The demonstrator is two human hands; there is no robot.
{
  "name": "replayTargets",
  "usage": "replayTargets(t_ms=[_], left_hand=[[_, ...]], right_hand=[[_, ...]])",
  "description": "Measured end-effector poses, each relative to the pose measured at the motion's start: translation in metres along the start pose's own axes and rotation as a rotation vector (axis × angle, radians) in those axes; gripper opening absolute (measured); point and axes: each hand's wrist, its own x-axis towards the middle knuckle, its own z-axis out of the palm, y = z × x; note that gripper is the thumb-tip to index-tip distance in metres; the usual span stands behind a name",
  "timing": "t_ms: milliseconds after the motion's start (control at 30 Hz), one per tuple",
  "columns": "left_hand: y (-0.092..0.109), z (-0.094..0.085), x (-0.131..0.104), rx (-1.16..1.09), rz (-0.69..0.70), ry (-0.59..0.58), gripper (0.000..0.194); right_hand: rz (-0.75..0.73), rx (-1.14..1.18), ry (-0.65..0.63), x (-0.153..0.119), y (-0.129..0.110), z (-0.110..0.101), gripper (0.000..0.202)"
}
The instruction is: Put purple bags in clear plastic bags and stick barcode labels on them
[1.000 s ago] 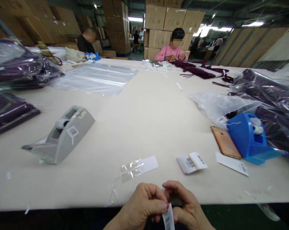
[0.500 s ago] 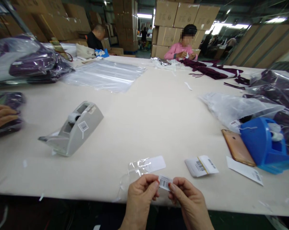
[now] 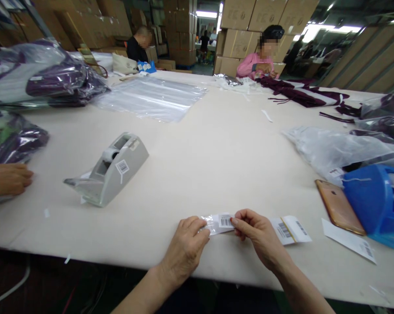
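at the table's near edge, left hand (image 3: 185, 248) and right hand (image 3: 259, 235) pinch a barcode label (image 3: 225, 220); it is best kept flat and square.

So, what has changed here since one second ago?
Both hands moved up from below the table edge onto the table. The left hand and right hand now pinch the barcode label over the small clear bag. Another person's hand came in at left. The grey tape dispenser stayed.

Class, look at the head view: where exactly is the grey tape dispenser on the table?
The grey tape dispenser stands on the table, left of centre, beyond the left hand and in front of the clear plastic sheets.
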Motion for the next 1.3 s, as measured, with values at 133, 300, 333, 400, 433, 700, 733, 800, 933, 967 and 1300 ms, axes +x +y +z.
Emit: replayTargets(t_ms=[133, 300, 333, 400, 433, 700, 733, 800, 933, 967, 1300], left_hand=[[-0.005, 0.004, -0.005, -0.054, -0.032, -0.024, 0.016], [-0.008, 0.007, -0.004, -0.117, -0.043, -0.004, 0.016], [-0.009, 0.007, -0.004, -0.123, -0.045, -0.010, 0.016], [-0.008, 0.007, -0.004, -0.132, -0.048, -0.020, 0.016], [-0.008, 0.007, -0.004, -0.135, -0.051, -0.020, 0.016], [-0.008, 0.007, -0.006, -0.147, -0.070, -0.014, 0.015], [-0.008, 0.007, -0.006, -0.147, -0.069, -0.016, 0.015], [-0.008, 0.007, -0.006, -0.146, -0.068, -0.024, 0.015], [-0.009, 0.006, -0.006, -0.132, -0.069, -0.024, 0.016], [-0.009, 0.006, -0.006, -0.127, -0.066, -0.020, 0.015], [-0.005, 0.005, -0.003, -0.033, -0.034, -0.044, 0.024]], right_hand=[[0.075, -0.087, -0.048, 0.010, 0.000, 0.002, 0.035], [0.154, -0.137, -0.061, 0.014, 0.002, 0.003, 0.035], [0.160, -0.141, -0.059, 0.014, 0.003, 0.003, 0.035], [0.170, -0.149, -0.053, 0.014, 0.002, 0.004, 0.035], [0.172, -0.153, -0.050, 0.014, 0.002, 0.004, 0.034], [0.140, -0.170, -0.076, 0.015, 0.005, 0.005, 0.033], [0.135, -0.173, -0.078, 0.016, 0.005, 0.005, 0.033], [0.121, -0.185, -0.076, 0.016, 0.006, 0.005, 0.032], [0.082, -0.219, -0.070, 0.016, 0.007, 0.005, 0.029], [0.076, -0.225, -0.069, 0.016, 0.008, 0.005, 0.028], [-0.009, -0.341, -0.043, 0.018, 0.016, 0.007, 0.023]])
